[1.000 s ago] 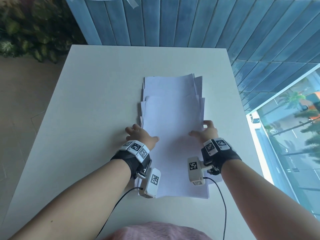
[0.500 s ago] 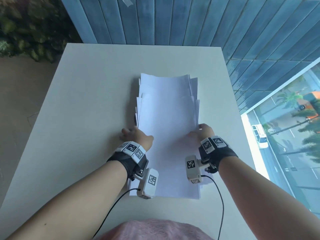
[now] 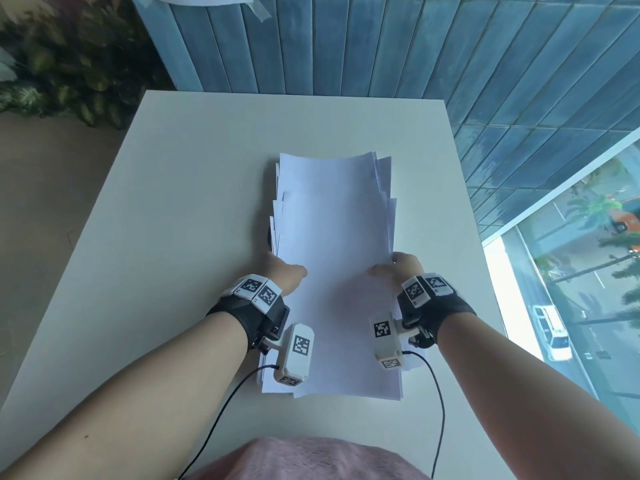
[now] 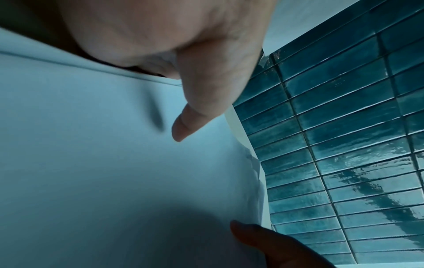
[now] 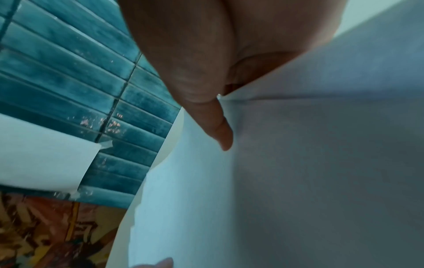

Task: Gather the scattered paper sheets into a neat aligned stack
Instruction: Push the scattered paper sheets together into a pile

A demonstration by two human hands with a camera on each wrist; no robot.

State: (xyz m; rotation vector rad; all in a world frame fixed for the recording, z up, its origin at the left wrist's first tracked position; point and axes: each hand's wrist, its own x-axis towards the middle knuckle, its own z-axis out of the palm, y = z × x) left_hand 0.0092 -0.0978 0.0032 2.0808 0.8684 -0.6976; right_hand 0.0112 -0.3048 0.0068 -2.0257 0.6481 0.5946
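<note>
A pile of white paper sheets (image 3: 332, 254) lies lengthwise on the white table (image 3: 190, 202), its far edges still staggered and bowed slightly upward. My left hand (image 3: 282, 273) grips the pile's left edge, thumb (image 4: 195, 116) on top of the paper (image 4: 103, 163) and fingers hidden beneath. At the right edge my right hand (image 3: 398, 268) holds the pile the same way, thumb (image 5: 218, 123) pressing the top sheet (image 5: 298, 163). The near end of the pile rests on the table between my wrists.
A blue tiled wall (image 3: 381, 46) rises behind the table, with a sheet taped to it (image 5: 41, 154). Plants (image 3: 69, 64) stand at the far left and a window (image 3: 571, 289) runs along the right. Cables (image 3: 221, 417) trail from my wrist cameras.
Both hands have closed in on the pile's sides and their fingers have slipped under the edges. The sheets are squeezed narrower and the far end has bowed up a little.
</note>
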